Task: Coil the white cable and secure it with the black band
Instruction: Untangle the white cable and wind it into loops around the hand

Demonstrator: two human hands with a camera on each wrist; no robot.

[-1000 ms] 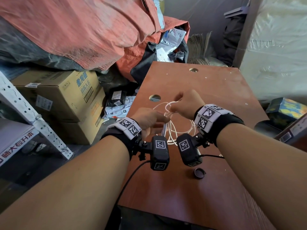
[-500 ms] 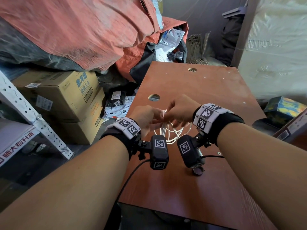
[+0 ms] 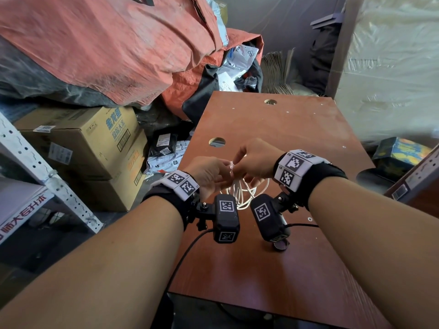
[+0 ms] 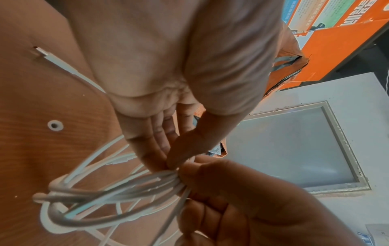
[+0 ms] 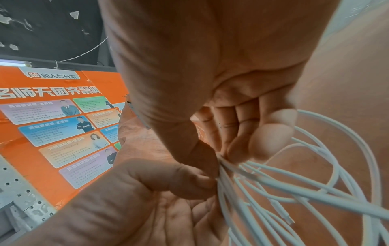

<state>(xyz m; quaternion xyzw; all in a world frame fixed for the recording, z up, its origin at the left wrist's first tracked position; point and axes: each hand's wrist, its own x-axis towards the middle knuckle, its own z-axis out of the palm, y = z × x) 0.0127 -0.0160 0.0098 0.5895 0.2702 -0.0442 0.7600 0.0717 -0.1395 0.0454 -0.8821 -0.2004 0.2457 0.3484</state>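
Both hands meet above the brown table [image 3: 297,138]: the left hand [image 3: 209,173] and the right hand [image 3: 255,160] each pinch the gathered top of the white cable [image 3: 240,193] between thumb and fingertips, knuckles almost touching. Its loose loops hang below them toward the tabletop. A small black ring [image 3: 280,245] lies on the table nearer the person, under the right wrist. Cardboard boxes [image 3: 95,143] stand to the left.
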